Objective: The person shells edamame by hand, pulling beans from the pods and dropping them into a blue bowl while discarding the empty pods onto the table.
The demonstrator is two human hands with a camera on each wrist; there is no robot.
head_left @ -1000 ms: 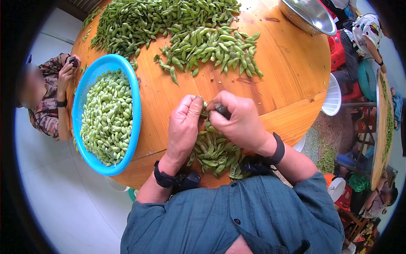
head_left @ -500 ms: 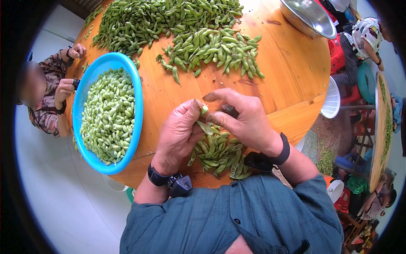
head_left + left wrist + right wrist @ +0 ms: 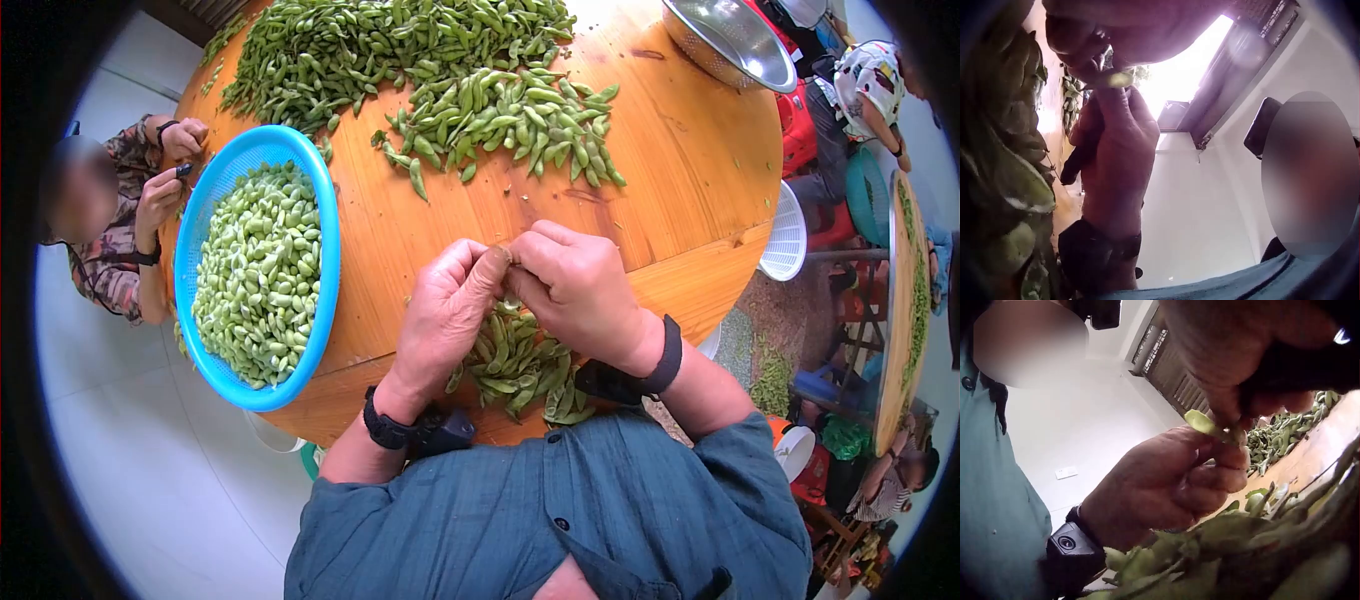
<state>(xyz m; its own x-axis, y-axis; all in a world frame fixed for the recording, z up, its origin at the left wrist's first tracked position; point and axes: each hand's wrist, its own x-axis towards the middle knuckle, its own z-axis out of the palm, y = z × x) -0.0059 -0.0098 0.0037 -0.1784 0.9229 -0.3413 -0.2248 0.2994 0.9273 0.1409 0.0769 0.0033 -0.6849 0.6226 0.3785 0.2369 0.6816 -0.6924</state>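
Over the near part of the table, my left hand (image 3: 445,305) and right hand (image 3: 580,285) meet fingertip to fingertip. Between them they pinch a green soybean pod (image 3: 1207,423), mostly covered by fingers in the head view. Its pale green end sticks out past the fingertips in the right wrist view, and the left wrist view shows the pod (image 3: 1119,79) too. Right below the hands lies a small heap of flattened pods (image 3: 520,370). To the left, a blue basket (image 3: 331,230) holds many light green shelled beans (image 3: 260,290).
Whole pods (image 3: 510,120) are piled across the far side of the wooden table (image 3: 680,190). A metal colander (image 3: 735,45) stands at the far right edge. Another person (image 3: 120,220) sits at the left. Beyond the right edge are a white basket (image 3: 785,230) and another table (image 3: 895,320).
Half a second ago the hands were slightly apart, the right fingers spread and a pod with a pale bean at the left fingertips. Now the fingertips are together again. The person at left moved their hands.
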